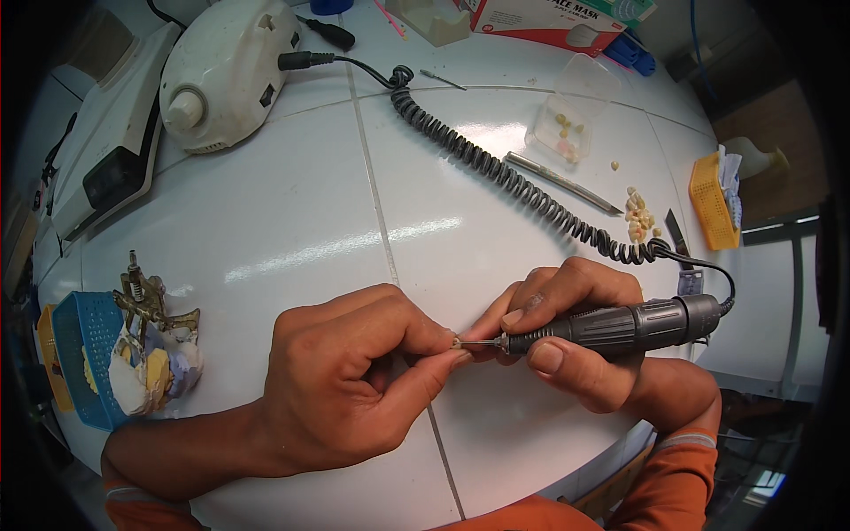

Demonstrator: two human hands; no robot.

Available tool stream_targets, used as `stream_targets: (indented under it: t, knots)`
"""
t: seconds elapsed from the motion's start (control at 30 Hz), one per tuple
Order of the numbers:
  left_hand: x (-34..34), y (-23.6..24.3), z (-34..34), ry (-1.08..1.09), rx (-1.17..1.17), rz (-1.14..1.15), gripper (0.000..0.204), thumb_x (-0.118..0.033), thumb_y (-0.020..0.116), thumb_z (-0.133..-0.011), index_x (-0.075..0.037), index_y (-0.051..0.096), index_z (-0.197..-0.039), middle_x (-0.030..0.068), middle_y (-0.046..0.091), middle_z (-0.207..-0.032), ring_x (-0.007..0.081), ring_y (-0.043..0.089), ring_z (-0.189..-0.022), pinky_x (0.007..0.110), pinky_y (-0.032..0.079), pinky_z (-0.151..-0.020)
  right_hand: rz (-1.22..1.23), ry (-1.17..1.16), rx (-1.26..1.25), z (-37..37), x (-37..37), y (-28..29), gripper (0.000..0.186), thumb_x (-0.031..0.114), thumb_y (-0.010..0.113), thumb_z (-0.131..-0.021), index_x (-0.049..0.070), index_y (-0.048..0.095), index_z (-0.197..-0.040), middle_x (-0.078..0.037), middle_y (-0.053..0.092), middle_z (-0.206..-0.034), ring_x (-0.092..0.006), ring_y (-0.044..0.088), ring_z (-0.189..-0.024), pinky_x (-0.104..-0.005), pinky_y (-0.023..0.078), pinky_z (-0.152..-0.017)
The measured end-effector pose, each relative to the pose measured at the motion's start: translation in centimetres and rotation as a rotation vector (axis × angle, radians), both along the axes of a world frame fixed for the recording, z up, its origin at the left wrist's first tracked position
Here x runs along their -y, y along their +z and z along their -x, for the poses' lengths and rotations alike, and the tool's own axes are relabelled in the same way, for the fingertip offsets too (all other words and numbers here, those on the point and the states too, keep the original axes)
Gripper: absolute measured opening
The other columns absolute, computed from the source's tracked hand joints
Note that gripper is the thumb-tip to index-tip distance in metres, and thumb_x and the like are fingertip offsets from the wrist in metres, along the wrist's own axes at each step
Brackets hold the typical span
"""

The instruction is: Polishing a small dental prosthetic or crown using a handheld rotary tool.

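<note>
My right hand (580,332) is closed around a dark grey rotary handpiece (642,326), with the thumb below and fingers above. Its thin metal bur (481,342) points left, toward my left hand (354,372). There, thumb and forefinger pinch a tiny pale piece that looks like an artificial tooth (456,342), mostly hidden by the fingertips. The bur's tip meets it or comes very close; I cannot tell which. Both hands are close together above the white tiled table (301,239). A black coiled cord (496,168) runs from the handpiece to a white control unit (226,75).
A dental articulator with plaster casts (155,354) stands at left beside a blue basket (84,345). At right lie loose artificial teeth (637,215), a metal craft knife (564,182), a clear plastic box (562,124) and a yellow basket (711,203). A mask box (544,26) sits at the back.
</note>
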State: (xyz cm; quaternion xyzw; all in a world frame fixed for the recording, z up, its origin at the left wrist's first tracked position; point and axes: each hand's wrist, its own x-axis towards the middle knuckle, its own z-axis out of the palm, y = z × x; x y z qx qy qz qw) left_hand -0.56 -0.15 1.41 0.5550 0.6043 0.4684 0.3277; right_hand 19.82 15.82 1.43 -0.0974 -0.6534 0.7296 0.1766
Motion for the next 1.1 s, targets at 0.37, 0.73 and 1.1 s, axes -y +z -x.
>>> stream_targets:
  t: [0.37, 0.73, 1.1]
  knots:
    - [0.09, 0.09, -0.03, -0.007, -0.006, 0.011, 0.011, 0.007, 0.084, -0.085, 0.002, 0.077, -0.091, 0.0130, 0.078, -0.087, 0.0153, 0.076, -0.075, 0.024, 0.055, -0.063, -0.012, -0.019, 0.050, -0.15, 0.17, 0.22, 0.019, 0.007, 0.069, -0.096, -0.007, 0.067, -0.108, -0.025, 0.077, -0.107, -0.0275, 0.077, -0.104, -0.0395, 0.060, -0.094]
    - [0.02, 0.11, 0.02, -0.006, -0.012, 0.009, 0.011, 0.007, 0.084, -0.085, 0.002, 0.077, -0.091, 0.0128, 0.078, -0.087, 0.0148, 0.076, -0.075, 0.024, 0.055, -0.063, 0.020, -0.009, 0.023, 0.00, 0.14, 0.11, 0.019, 0.007, 0.069, -0.097, -0.007, 0.066, -0.109, -0.025, 0.077, -0.108, -0.0278, 0.077, -0.106, -0.0401, 0.060, -0.096]
    - [-0.28, -0.67, -0.39, 0.071, 0.045, -0.074, 0.010, 0.002, 0.083, -0.084, -0.002, 0.074, -0.089, 0.0029, 0.070, -0.079, 0.0073, 0.062, -0.057, 0.024, 0.044, -0.048, 0.104, -0.002, -0.009, -0.10, 0.21, 0.13, 0.020, 0.009, 0.067, -0.101, -0.005, 0.059, -0.113, -0.027, 0.076, -0.113, -0.0316, 0.075, -0.115, -0.0440, 0.060, -0.102]
